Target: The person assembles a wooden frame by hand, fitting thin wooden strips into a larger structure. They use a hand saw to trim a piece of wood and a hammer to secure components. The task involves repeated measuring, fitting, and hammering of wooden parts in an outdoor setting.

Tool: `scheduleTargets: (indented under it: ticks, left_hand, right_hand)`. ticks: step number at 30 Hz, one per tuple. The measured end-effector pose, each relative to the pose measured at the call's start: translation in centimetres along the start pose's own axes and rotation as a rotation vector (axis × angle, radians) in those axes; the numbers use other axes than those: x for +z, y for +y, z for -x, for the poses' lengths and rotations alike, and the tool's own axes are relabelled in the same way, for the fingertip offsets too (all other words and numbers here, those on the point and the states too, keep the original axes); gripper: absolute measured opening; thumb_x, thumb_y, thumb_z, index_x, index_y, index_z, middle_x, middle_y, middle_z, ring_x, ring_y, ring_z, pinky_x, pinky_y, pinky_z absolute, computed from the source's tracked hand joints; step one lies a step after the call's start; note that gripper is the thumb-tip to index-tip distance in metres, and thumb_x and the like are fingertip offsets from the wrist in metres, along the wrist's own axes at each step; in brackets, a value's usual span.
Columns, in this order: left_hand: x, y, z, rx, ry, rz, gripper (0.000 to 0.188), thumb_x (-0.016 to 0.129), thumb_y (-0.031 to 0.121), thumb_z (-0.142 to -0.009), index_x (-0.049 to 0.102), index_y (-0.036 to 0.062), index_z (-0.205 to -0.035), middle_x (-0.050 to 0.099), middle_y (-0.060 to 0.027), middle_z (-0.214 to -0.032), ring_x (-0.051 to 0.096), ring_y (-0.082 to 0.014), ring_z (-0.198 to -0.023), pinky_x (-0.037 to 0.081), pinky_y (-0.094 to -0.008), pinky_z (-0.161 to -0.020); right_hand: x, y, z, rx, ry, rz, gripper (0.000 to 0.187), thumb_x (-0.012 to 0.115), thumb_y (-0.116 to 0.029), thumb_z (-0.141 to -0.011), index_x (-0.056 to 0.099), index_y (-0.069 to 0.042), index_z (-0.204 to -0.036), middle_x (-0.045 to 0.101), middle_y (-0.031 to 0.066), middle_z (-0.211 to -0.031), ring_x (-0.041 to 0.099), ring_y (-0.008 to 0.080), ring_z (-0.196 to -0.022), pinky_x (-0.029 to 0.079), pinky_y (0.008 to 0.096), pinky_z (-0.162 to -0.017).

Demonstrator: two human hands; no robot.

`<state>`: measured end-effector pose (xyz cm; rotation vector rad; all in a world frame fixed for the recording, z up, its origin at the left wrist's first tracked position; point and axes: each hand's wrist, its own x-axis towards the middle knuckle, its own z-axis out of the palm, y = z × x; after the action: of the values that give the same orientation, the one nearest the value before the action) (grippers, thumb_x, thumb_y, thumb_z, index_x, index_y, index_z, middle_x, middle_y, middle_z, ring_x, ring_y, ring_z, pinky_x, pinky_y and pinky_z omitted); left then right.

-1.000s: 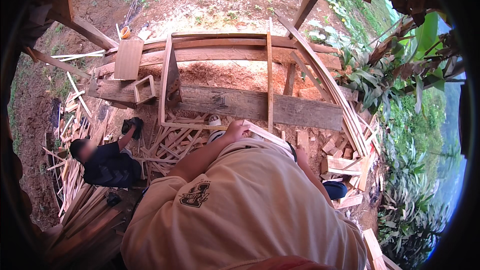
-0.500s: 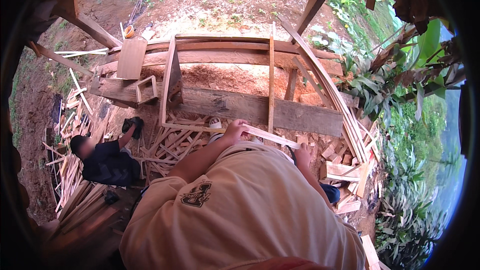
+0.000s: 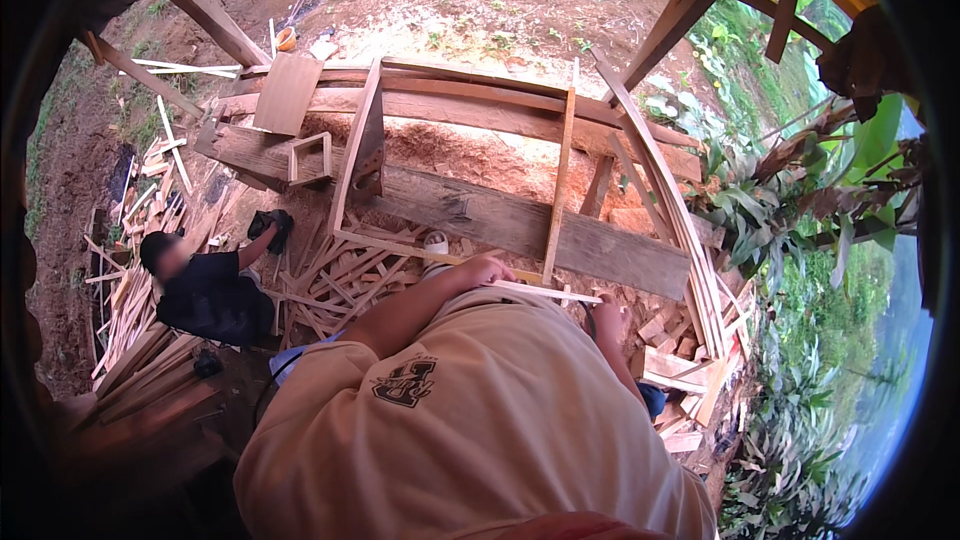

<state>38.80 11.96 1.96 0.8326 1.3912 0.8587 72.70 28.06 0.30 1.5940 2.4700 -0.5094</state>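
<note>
1. left of the frame: a co-worker (image 3: 215,290) in a dark top, one arm stretched out to the right, something black (image 3: 270,230) at the hand.
2. far left, around the co-worker: a loose heap of thin wood offcuts (image 3: 128,308), lying every which way.
3. lower left: long boards (image 3: 150,410) in shadow, a small black object (image 3: 207,363) near them, too dark to identify.
4. upper left: a small orange round container (image 3: 286,39), a whitish lump (image 3: 322,48) just beside it.
5. top centre: reddish-brown ground (image 3: 450,5) with green sprouts.
6. upper right: a slanting wooden post (image 3: 685,25).
7. right: broad-leaved plants (image 3: 745,208), bluish haze beyond.
</note>
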Motion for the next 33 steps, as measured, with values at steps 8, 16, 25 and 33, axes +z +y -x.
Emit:
scheduleTargets:
  ticks: [8, 16, 25, 33]
  left_hand:
    - [-4.2, 0.3, -0.1, 0.421, -0.161, -0.759, 0.021, 0.059, 0.009, -0.084, 0.076, 0.0002, -0.091, 0.077, -0.014, -0.104, 0.072, -0.0231, -0.086, 0.056, -0.0361, -0.074]
    - [-4.5, 3.2, 0.8, 0.291, 0.016, -0.548, 0.031, 0.067, 0.017, -0.088, 0.076, 0.0014, -0.114, 0.075, -0.0152, -0.103, 0.071, -0.0251, -0.087, 0.056, -0.0365, -0.078]
    - [-5.1, 2.2, 2.1, -0.165, 0.328, -0.136, 0.026, 0.067, 0.016, -0.093, 0.073, -0.0017, -0.112, 0.073, -0.0091, -0.094, 0.066, -0.0152, -0.082, 0.052, -0.0324, -0.075]
    - [-5.6, -0.5, 1.5, -0.142, 0.71, 0.435, 0.022, 0.063, 0.01, -0.094, 0.07, -0.001, -0.112, 0.071, -0.0068, -0.094, 0.065, -0.0156, -0.078, 0.052, -0.0307, -0.073]
  right_hand:
    - [-6.7, -5.6, -3.6, -0.274, 0.293, -0.075, 0.013, 0.07, -0.016, -0.086, 0.077, -0.005, -0.088, 0.07, 0.0029, -0.121, 0.054, 0.0229, -0.133, 0.025, 0.0566, -0.114]
    - [-8.0, -9.7, -5.5, -0.386, 0.372, -0.091, 0.012, 0.072, -0.015, -0.087, 0.075, -0.006, -0.08, 0.06, 0.0067, -0.14, 0.044, 0.0285, -0.144, 0.024, 0.0574, -0.114]
    - [-7.0, -7.4, -3.8, -0.299, 0.283, -0.062, 0.02, 0.074, -0.026, -0.089, 0.077, -0.009, -0.08, 0.049, 0.0122, -0.157, 0.034, 0.0346, -0.151, 0.027, 0.0613, -0.111]
    - [-3.3, -1.4, -2.2, -0.122, 0.173, -0.074, 0.023, 0.074, -0.031, -0.089, 0.081, -0.01, -0.089, 0.058, 0.0114, -0.146, 0.043, 0.0307, -0.143, 0.028, 0.0601, -0.111]
